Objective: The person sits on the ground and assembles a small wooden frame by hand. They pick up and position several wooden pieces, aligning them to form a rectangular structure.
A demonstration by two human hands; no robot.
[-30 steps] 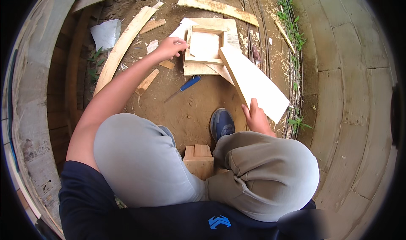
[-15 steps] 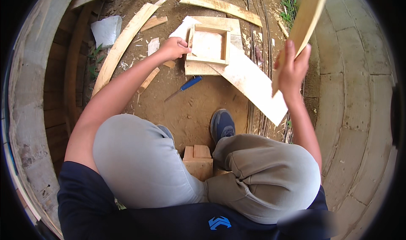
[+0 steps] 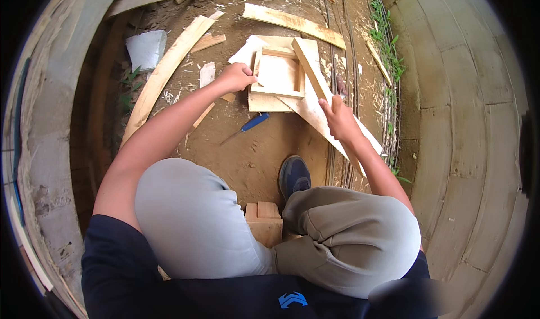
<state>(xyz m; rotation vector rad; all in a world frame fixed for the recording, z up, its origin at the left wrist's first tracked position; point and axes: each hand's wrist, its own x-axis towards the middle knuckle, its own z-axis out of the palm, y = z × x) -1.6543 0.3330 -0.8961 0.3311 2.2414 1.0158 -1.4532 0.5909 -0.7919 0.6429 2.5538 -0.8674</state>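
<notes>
A small square wooden frame (image 3: 279,93) lies on a wooden board (image 3: 260,102) on the ground ahead of me. My left hand (image 3: 239,77) is closed at the frame's left side, its fingers pinched on that edge. In my right hand (image 3: 340,120) is the near end of a wooden slat (image 3: 313,71), my fingers wrapped round it. The slat's far end reaches the frame's far right corner, and its length runs along the frame's right side. Beneath it, a wide pale board (image 3: 315,115) slants toward my right forearm. A blue-handled screwdriver (image 3: 254,122) lies just nearer than the frame.
A long curved plank (image 3: 163,74) lies at the left, beside a white block (image 3: 146,50). Another plank (image 3: 292,23) lies beyond the frame. Wood shavings litter the dirt. A wall (image 3: 450,94) rises at right; a wooden block (image 3: 264,227) stands between my legs.
My right hand has swung the slat down and to the left, from raised at the right to against the frame's right side. My left hand stays at the frame's left edge.
</notes>
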